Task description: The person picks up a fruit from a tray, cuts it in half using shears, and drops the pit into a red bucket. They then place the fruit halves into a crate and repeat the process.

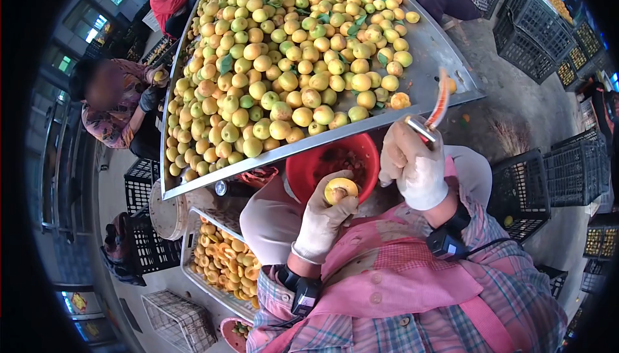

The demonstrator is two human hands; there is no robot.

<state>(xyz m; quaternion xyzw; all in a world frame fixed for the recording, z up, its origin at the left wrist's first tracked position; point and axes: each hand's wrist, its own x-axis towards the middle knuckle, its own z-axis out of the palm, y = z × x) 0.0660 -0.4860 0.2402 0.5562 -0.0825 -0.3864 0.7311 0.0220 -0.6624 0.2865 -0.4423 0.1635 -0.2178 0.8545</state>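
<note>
My left hand (322, 224), in a white glove, is closed around a cut apricot (340, 190), with its pale yellow flesh and brown stone facing up. To its right, my raised right hand (412, 169), also gloved, grips a small knife (440, 103) by its handle. The knife's narrow curved blade points up and away from me and looks reddish. Below and behind my hands, between my knees, stands a red bucket (298, 172) with dark reddish-brown bits inside. A heap of whole apricots (284, 76) fills the metal table in front of me.
The metal table's edge (309, 150) runs just beyond the bucket. A white crate (191, 250) of apricot halves (225, 259) sits at my left. Black crates (519, 188) stand at my right. Across the table's left side, a person (119, 105) handles fruit; others sit farther back.
</note>
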